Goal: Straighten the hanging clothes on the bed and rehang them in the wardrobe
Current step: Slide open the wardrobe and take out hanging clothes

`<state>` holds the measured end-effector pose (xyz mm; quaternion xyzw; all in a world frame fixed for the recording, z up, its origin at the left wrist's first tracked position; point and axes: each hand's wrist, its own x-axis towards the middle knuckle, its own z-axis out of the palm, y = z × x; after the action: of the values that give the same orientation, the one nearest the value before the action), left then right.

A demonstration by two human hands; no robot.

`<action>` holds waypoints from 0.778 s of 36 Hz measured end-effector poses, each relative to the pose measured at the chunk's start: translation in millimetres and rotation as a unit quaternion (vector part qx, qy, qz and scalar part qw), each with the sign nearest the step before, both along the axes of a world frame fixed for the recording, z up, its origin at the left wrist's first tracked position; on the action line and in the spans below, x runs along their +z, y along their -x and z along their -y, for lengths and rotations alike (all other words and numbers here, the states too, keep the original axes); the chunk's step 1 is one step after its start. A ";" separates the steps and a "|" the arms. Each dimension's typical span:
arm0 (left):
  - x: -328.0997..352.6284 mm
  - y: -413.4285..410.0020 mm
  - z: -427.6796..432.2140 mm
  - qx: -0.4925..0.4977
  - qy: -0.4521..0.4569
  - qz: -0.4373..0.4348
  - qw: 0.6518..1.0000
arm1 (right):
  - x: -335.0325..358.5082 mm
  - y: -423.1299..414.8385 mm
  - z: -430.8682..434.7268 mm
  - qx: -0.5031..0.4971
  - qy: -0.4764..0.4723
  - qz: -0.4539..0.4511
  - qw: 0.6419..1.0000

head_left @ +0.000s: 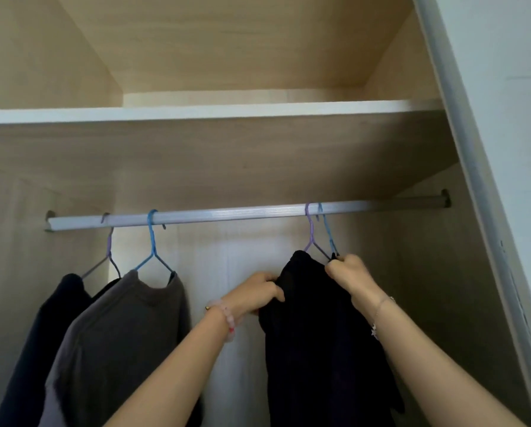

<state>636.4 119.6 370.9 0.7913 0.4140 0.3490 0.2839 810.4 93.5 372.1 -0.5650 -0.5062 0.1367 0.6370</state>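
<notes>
1. Two bare forearms are raised into the wardrobe (427,272); a bead bracelet (228,315) is worn on the left wrist and a thin chain (378,312) on the right.
2. The left hand (258,292) is closed on the left edge of the black garment (313,318), with the fingers curled round the cloth just below its shoulder.
3. The right hand (348,271) is closed in a pinch on the garment's right shoulder, directly under the hanger hooks.
4. The black garment is thus held between both hands and hangs inside the wardrobe, right of centre.
5. The arms of a purple hanger (311,232) run into its collar. A blue hanger (327,229) hangs just beside it, its lower part hidden by the right hand.
6. Both hooks are seated on the rail (227,214).
7. Well apart to the left, a brown-grey sweater (119,328) is carried on a second blue hanger (152,241), and a dark navy garment (42,334) on a second purple hanger (108,251).
8. A shelf (196,112) is fitted above the rail.
</notes>
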 end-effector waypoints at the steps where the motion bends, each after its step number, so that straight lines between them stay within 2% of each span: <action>1: 3.4 -1.7 -1.5 0.005 -0.001 -0.002 1.000 | 0.9 -2.3 0.5 -0.001 0.003 -0.012 1.000; 6: 16.1 -11.5 -11.8 -0.005 0.001 0.003 1.000 | 3.6 -4.4 -6.0 0.025 -0.007 -0.059 0.998; 12: 19.8 -19.0 -16.6 0.019 -0.020 0.056 0.998 | 14.3 -20.4 -14.2 -0.009 -0.051 -0.129 0.990; 20: 29.0 -8.9 -15.3 0.015 -0.043 0.077 0.996 | 52.3 -30.7 -7.3 -0.037 -0.042 -0.079 0.995; 28: 35.7 24.2 -14.7 0.027 -0.054 0.095 0.994 | 68.2 -23.3 -2.2 -0.018 -0.007 -0.046 0.999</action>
<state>612.1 134.3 406.5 0.7572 0.3870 0.4522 0.2692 833.7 95.8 440.3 -0.5624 -0.4675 0.1475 0.6658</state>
